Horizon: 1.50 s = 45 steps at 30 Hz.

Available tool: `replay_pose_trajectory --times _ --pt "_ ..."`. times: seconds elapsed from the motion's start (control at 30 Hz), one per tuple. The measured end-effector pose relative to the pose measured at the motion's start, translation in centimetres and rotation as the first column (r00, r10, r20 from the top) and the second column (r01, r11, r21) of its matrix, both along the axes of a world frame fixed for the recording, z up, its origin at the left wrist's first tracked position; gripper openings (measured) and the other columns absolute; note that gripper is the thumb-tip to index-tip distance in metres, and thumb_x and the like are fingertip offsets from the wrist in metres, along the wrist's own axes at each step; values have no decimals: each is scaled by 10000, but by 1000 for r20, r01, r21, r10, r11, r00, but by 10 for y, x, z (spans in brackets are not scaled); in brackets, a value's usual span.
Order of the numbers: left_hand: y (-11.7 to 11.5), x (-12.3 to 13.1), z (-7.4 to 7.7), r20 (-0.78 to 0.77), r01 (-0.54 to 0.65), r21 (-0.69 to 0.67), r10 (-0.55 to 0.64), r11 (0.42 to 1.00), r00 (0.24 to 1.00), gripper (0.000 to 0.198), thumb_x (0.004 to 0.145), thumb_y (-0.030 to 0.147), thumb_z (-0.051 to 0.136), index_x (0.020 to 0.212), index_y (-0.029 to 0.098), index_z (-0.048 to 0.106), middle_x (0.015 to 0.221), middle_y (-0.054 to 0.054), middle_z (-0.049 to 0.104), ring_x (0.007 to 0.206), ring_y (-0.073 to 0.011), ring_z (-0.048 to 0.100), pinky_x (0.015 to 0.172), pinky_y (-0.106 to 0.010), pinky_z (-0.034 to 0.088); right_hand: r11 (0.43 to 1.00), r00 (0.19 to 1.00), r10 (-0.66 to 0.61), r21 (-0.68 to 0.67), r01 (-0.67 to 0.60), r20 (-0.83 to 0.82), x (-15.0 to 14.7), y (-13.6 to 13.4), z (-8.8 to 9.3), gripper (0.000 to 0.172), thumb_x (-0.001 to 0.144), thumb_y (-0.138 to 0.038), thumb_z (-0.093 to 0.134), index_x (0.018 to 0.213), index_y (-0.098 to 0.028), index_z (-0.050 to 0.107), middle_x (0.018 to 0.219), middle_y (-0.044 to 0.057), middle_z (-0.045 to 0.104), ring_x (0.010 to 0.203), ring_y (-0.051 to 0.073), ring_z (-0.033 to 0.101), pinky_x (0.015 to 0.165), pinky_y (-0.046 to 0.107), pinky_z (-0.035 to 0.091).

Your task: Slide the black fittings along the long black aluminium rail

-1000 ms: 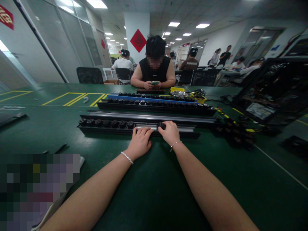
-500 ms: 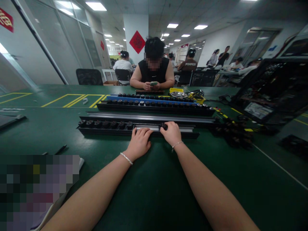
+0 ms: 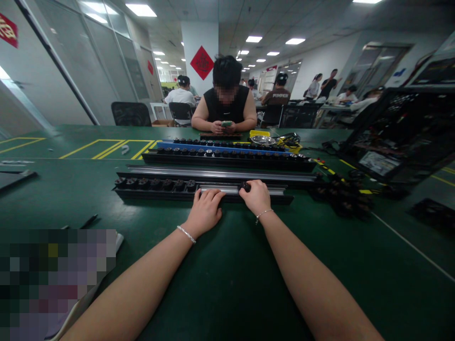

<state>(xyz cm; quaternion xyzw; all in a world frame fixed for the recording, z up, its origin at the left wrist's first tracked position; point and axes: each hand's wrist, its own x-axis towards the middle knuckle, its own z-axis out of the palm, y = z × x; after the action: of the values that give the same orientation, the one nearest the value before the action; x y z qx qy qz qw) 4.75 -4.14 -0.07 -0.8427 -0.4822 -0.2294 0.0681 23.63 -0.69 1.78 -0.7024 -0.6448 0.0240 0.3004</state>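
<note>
Short of green table [image 3: 227, 293]'s far edge: black rail [image 3: 232, 199]. Over its near edge: left hand [image 3: 204, 210], fingers loosely spread, gripping nothing visible. Farther right: right hand [image 3: 257, 196], fingertips pinched on black part [image 3: 245, 186]. From rail's left end: row of black rollers [image 3: 155, 184]. Latest change: black part slid rightward along rail, widening bare strip [image 3: 230, 189] beside rollers. Readable lettering: "PUMPKIN" on brown shirt [image 3: 279, 97].
</note>
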Motion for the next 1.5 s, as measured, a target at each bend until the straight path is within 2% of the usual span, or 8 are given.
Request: replay_pose_trajectory --times 0.93,1.17,1.5 --pt "1 0 0 5 -5 -4 5 1000 1000 479 782 205 490 1258 251 481 1274 -79 551 1199 -252 466 1080 -512 227 998 998 -66 -6 66 12 22 -5 4 327 723 -325 509 926 -162 706 1010 112 634 981 252 534 862 346 411" --pt "1 -1 1 4 1 -10 -1 1000 1000 468 793 203 477 1259 244 475 1281 -78 548 1204 -246 462 1081 -514 221 996 996 -94 -8 94 12 28 -3 3 368 714 -329 517 977 -146 698 1022 120 630 988 254 528 855 344 412" --pt "1 -1 0 -4 -4 -7 4 1000 1000 469 789 204 485 1256 245 477 1278 -70 552 1198 -243 469 1080 -509 229 995 994 -102 -10 103 36 31 -3 3 342 705 -345 519 922 -160 708 985 105 633 967 244 533 855 328 404"
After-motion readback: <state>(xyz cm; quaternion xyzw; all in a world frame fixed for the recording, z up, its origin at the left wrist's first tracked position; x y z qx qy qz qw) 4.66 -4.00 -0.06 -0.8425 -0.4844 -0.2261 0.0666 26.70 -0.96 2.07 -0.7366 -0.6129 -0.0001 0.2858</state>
